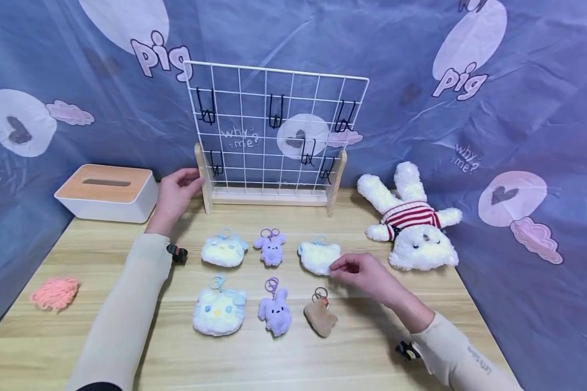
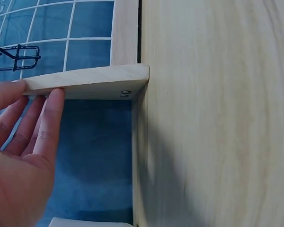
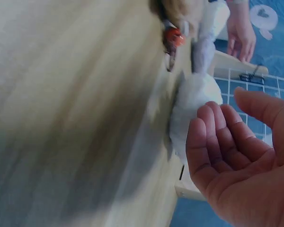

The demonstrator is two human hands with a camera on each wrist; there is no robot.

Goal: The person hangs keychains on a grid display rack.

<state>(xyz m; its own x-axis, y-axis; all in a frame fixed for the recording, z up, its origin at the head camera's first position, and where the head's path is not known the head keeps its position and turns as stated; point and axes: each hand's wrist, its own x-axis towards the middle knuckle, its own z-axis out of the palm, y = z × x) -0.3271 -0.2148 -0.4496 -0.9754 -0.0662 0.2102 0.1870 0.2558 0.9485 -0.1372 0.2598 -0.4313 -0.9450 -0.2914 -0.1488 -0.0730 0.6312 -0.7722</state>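
Note:
In the head view, my left hand (image 1: pixel 176 191) reaches to the left wooden post (image 1: pixel 203 179) of a white wire grid rack (image 1: pixel 279 122). The left wrist view has its fairly straight fingers and thumb touching that post (image 2: pixel 90 80). My right hand (image 1: pixel 364 274) has its fingertips at the right edge of a white plush keychain (image 1: pixel 318 257) with a blue ring. Seen from the right wrist, the thumb is spread from the loosely bent fingers (image 3: pixel 220 137), which overlap the white plush (image 3: pixel 187 109). Left of it lie a purple rabbit keychain (image 1: pixel 271 251) and another white plush keychain (image 1: pixel 223 251).
Nearer lie a white cat-face keychain (image 1: pixel 219 312), a second purple rabbit (image 1: pixel 276 314) and a brown plush keychain (image 1: pixel 320 316). Several black hooks (image 1: pixel 276 114) hang on the grid. A tissue box (image 1: pixel 108 198) and pink yarn (image 1: pixel 55 293) lie left, a white stuffed toy (image 1: pixel 413 228) right.

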